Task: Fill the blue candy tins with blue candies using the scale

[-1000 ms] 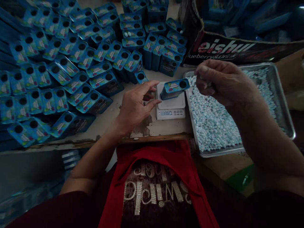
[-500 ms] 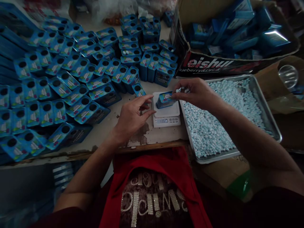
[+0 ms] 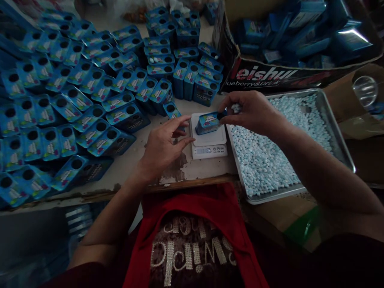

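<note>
A blue candy box [image 3: 207, 122] with a round hole in its top stands on the white digital scale [image 3: 210, 151]. My right hand [image 3: 243, 110] is closed over the box's right end, with pale candies [image 3: 237, 107] held in its curled fingers. At the scale's left edge is my left hand [image 3: 168, 140], its thumb and fingers spread apart and nothing between them. The tray [image 3: 349, 154] beside the scale carries a layer of small white and light-blue candies [image 3: 270, 160]. Digits show on the scale's display, but they are too blurred to read surely.
Rows of similar blue boxes [image 3: 96, 84] crowd the table's left and back. Behind the tray stands a cardboard carton [image 3: 270, 80] of blue packages. The table's worn front edge [image 3: 192, 182] runs close before me, and a brown paper bag [image 3: 348, 92] sits at the right.
My right hand has come down onto the right end of the box, its fingertips now at the hole. My left hand stays open beside the scale. The view has shifted slightly.
</note>
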{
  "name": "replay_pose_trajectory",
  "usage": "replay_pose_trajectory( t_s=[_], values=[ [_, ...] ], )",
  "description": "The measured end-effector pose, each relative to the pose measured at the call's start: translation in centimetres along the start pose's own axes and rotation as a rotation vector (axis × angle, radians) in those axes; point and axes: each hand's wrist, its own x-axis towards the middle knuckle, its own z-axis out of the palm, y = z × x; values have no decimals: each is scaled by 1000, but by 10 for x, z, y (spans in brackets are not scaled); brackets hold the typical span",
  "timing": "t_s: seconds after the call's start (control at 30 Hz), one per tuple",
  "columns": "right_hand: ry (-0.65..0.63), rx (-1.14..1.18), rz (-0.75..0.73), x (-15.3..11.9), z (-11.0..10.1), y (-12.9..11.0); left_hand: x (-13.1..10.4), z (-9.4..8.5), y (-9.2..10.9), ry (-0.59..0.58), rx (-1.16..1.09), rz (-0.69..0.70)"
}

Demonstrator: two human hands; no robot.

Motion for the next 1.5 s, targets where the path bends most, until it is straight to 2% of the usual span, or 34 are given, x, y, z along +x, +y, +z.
replay_pose_trajectory(
  t_s=[0.17,0.27,0.43,0.6,0.7,0.87,1.03,1.17,1.27,1.37,1.43,1.5],
  values=[
    [-28,533,254,-6,-13,3,-1,-5,1,-2,-6,14],
    [-17,682,317,-14,-16,-2,-1,-5,-2,-11,-25,8],
    [-126,517,231,-15,-15,-10,-3,-4,1,-34,-43,-32],
    [-123,335,230,-4,-16,-5,-6,-8,-1,-28,-51,-41],
    [-138,270,178,0,-13,-8,-8,-10,-5,-33,-50,-51],
    [-82,60,85,3,-1,-15,-9,-10,-5,-50,-54,-50],
    [-26,-79,42,2,4,-9,-8,-14,-4,-9,-46,7],
    [-7,63,99,1,2,-7,-6,-15,-7,-9,-49,0],
    [10,356,243,2,-4,-7,-4,-13,-5,-10,-32,-21],
    [114,623,390,-1,-16,-1,-3,-15,-2,-10,-30,-38],
    [175,673,469,-6,-25,5,-3,-17,-1,-7,-38,-34],
    [169,660,518,-12,-32,10,-2,-19,-2,0,-50,-24]
  ],
)
